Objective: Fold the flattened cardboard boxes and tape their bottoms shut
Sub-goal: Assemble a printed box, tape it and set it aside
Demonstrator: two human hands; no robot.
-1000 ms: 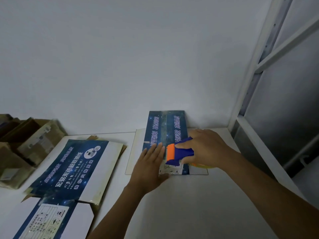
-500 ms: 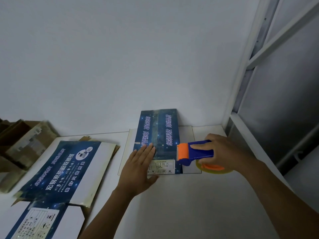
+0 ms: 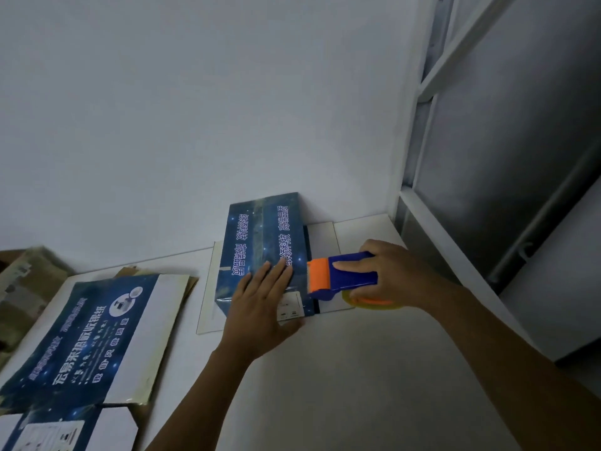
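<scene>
A blue starry-print cardboard box (image 3: 260,232) stands folded on the white table against the wall, its closed flaps facing up, with white side flaps spread flat. My left hand (image 3: 260,304) presses flat on the near end of its top, fingers straight. My right hand (image 3: 390,275) grips a blue and orange tape dispenser (image 3: 341,276) with a yellowish tape roll beneath it, held just off the box's right edge. A strip of clear tape shines along the box's near end.
Several flattened blue-print boxes (image 3: 97,330) lie stacked on the table (image 3: 357,385) at the left. Brown cardboard boxes (image 3: 22,288) sit at the far left. A white wall stands behind, and a metal frame with grey panels (image 3: 487,157) rises on the right.
My right hand has carried the tape dispenser off the box's top to its right side. My left hand has stayed pressed on the box. The view shifted slightly.
</scene>
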